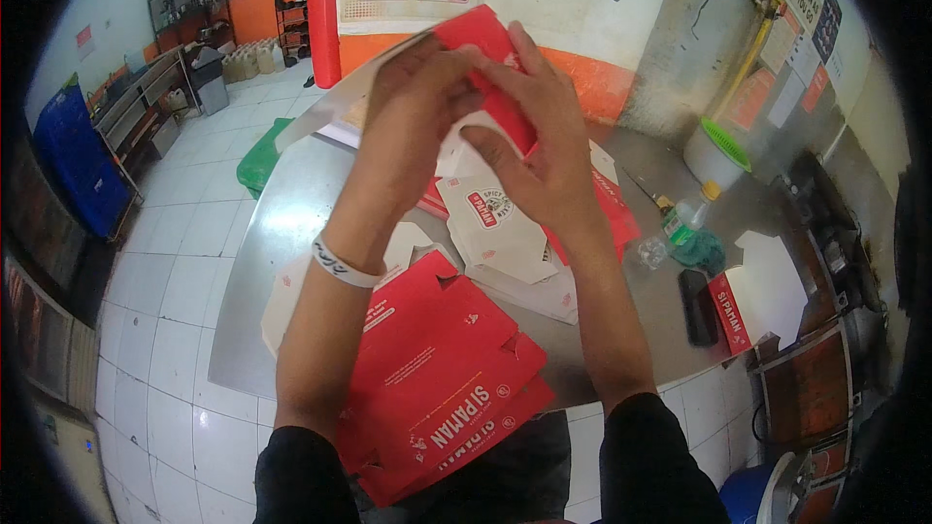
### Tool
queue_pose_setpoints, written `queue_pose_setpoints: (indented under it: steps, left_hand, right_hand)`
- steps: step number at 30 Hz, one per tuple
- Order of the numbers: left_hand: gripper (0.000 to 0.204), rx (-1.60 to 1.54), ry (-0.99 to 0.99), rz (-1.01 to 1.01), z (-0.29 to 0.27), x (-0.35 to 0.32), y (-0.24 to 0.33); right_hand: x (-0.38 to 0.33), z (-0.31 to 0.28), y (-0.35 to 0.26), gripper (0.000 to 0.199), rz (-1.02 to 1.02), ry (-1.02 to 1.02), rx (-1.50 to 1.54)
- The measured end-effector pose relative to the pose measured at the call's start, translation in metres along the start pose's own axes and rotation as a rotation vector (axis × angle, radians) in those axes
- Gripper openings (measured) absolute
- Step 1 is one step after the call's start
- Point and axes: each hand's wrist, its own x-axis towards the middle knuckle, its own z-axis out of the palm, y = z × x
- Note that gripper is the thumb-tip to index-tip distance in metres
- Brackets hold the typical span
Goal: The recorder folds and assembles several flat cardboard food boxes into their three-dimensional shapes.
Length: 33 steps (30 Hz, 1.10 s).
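Observation:
A red and white cardboard box (478,31), partly folded, is held up over the far side of the table between my two hands. My left hand (419,87) grips it from the left, its fingers curled at the red panel. On the right side my right hand (544,121) holds the red wall, with the thumb apart and pointing inward. My hands hide part of the box. Flat red box blanks (437,354) lie stacked at the table's near edge, between my forearms. Beyond them, white-side-up box blanks (500,233) overlap under my hands.
On the steel table (257,330), to the right, are a black phone (697,307), an open red and white box (762,293), a plastic bottle (689,216) and a green cloth (701,252). A white tub (714,153) stands at the back right. A red pillar (323,15) rises beyond the table.

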Motion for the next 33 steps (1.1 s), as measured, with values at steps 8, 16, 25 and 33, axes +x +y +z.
queue_pose_setpoints:
  steps: [8,16,25,33]
  left_hand:
    - [0.034,-0.869,-0.034,0.094,-0.030,0.010,0.038]
    - [0.033,0.960,-0.013,0.547,-0.011,0.005,-0.007]
    - [0.017,1.084,0.055,0.534,0.002,-0.005,-0.029]
    - [0.016,0.449,-0.089,0.345,0.018,0.000,-0.025]
  right_hand:
    - [0.005,0.008,-0.005,0.058,0.373,-0.019,-0.134]
    - [0.006,-0.020,-0.008,0.031,0.537,0.113,0.123]
    - [0.004,-0.003,-0.022,0.029,0.675,0.277,0.534]
    - [-0.008,0.019,0.009,0.034,0.117,0.364,0.046]
